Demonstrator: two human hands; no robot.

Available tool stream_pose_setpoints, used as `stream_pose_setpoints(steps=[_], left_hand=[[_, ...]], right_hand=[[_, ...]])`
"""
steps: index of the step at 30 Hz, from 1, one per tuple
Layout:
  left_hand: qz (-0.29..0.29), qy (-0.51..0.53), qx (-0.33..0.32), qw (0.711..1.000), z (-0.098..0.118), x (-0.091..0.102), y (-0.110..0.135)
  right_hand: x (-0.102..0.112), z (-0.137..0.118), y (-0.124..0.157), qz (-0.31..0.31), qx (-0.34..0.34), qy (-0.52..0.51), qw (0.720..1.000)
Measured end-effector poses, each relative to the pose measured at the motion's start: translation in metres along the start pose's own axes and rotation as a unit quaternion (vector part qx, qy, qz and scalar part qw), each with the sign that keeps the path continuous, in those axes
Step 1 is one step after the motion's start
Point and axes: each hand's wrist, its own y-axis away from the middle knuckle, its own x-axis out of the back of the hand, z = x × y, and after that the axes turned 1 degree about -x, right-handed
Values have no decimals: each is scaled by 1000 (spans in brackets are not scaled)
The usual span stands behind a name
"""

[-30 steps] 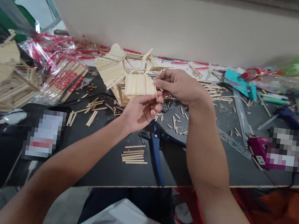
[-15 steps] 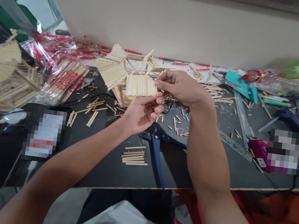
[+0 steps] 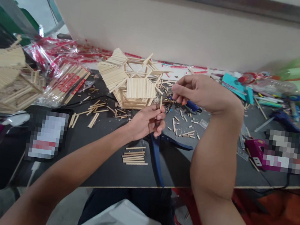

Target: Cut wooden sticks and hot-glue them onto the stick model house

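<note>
My left hand [image 3: 150,121] pinches a short wooden stick [image 3: 161,102] that points upward between thumb and fingers. Just behind it stands a model built of wooden sticks [image 3: 141,88], with slatted roof panels over an open frame. Off to the right, my right hand [image 3: 187,89] is raised with its fingertips pressed together; whatever they hold is too small to make out. Below and behind those fingers lies a blue tool [image 3: 194,106], partly hidden. Blue-handled cutters [image 3: 157,161] rest under my left hand, beside a row of cut sticks [image 3: 134,156].
Wrapped chopsticks [image 3: 65,81] and a second stick model [image 3: 2,74] stand on the left, near a phone [image 3: 47,134]. Stick offcuts [image 3: 187,133] litter the dark table. Purple box [image 3: 255,150], bottles and coloured paper [image 3: 235,85] crowd the right side.
Both hands have come away from the model's roof panel. My left hand has lowered slightly and shows a stick upright; my right hand has moved right, uncovering part of the blue tool.
</note>
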Motion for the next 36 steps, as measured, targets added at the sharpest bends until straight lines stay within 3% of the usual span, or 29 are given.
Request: stream_pose_setpoints(steps=[3, 5, 6, 8, 10, 11, 14, 16, 18, 23, 36], left_hand=[[6, -119, -11, 993, -3, 10, 11], [20, -263, -49, 963, -2, 18, 22], [33, -359, -80, 929, -1, 22, 28], [49, -550, -133, 823, 2, 31, 40], [56, -680, -132, 719, 5, 39, 50], [57, -721, -118, 681, 6, 42, 53], [67, -792, -76, 602, 8, 51, 58], [70, -814, -63, 574, 9, 54, 58], [68, -815, -59, 572, 11, 56, 58], [62, -788, -83, 607, 15, 58, 58], [67, -738, -99, 664, 13, 66, 54]], right_hand=[[-5, -6, 15, -53, -1, 38, 998], [-22, -7, 21, -75, 4, 42, 996], [-33, -7, 24, -71, 15, 27, 997], [-61, -2, 27, -43, 54, -52, 996], [-89, 8, 29, -12, 75, -142, 987], [-102, 13, 29, -2, 87, -159, 983], [-134, 30, 25, 47, 104, -149, 982], [-146, 38, 20, 72, 110, -170, 977], [-153, 42, 16, 84, 109, -218, 966], [-157, 39, 15, 97, 82, -288, 949], [-158, 40, 15, 96, 97, -293, 946]])
